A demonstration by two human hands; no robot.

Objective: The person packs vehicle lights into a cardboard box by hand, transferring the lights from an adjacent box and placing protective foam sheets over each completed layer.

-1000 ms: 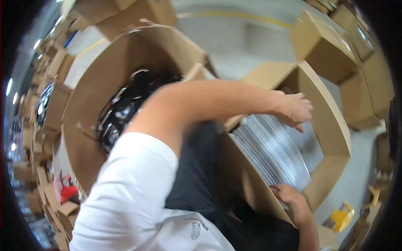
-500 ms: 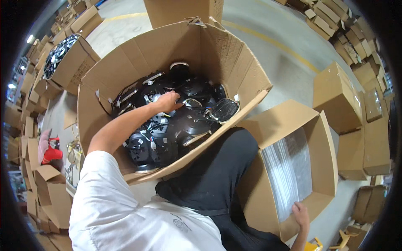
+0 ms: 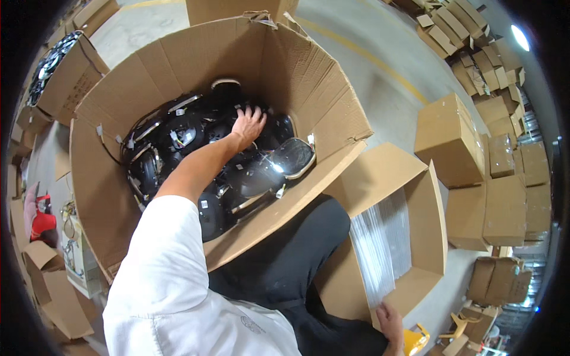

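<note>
My left hand (image 3: 248, 124) reaches into a large open cardboard box (image 3: 323, 71), its fingers spread on the black parts near the far side. Glossy black rounded plastic housings (image 3: 246, 178) fill the bottom, with thin wires and small white connectors among them. A light-rimmed oval black piece (image 3: 294, 156) leans at the box's right side. What lies beneath my left palm is hidden. To the lower right, my right hand (image 3: 390, 320) has its fingers curled over the near edge of a smaller open carton (image 3: 430, 237). Flat, shiny translucent sheets (image 3: 377, 249) stand packed inside that carton.
My black-trousered knee (image 3: 320, 228) sits between the two boxes. Closed cartons (image 3: 451, 139) are stacked to the right. Another box of black parts (image 3: 68, 77) stands at the far left. A yellow stool (image 3: 415, 339) is near my right hand.
My left hand has moved farther into the box and to the right, and its fingers have spread. My right hand stays at the smaller carton's edge. The whole view has shifted.
</note>
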